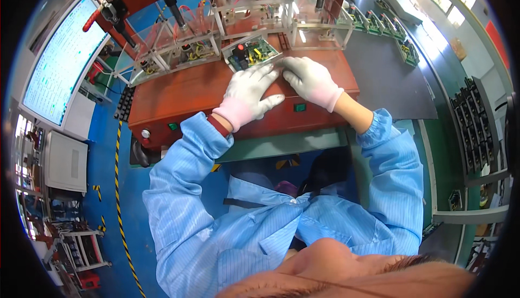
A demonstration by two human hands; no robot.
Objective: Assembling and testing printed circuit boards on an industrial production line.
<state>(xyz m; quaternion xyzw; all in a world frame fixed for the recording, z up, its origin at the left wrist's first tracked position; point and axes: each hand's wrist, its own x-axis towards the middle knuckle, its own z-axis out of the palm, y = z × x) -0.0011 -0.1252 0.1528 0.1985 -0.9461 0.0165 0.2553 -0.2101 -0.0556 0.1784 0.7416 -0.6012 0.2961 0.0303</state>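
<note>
A circuit board (259,54) with yellow parts sits in a shallow, pale open housing, tilted slightly on the red-brown bench fixture (184,95). My left hand (246,93), in a white glove with a pink cuff, lies at the housing's front edge. Its fingers are stretched out and the thumb points away to the right. By the housing's right corner is my right hand (314,81), gloved the same way, its fingers bent and close together. Whatever lies under those fingertips is hidden.
Clear plastic test fixtures (189,43) stand behind the housing, with toggle clamps (111,16) above. Green buttons (300,108) are on the front panel. A lit monitor (65,59) is at left. Several circuit boards (379,24) line the far right bench beside a dark mat (387,76).
</note>
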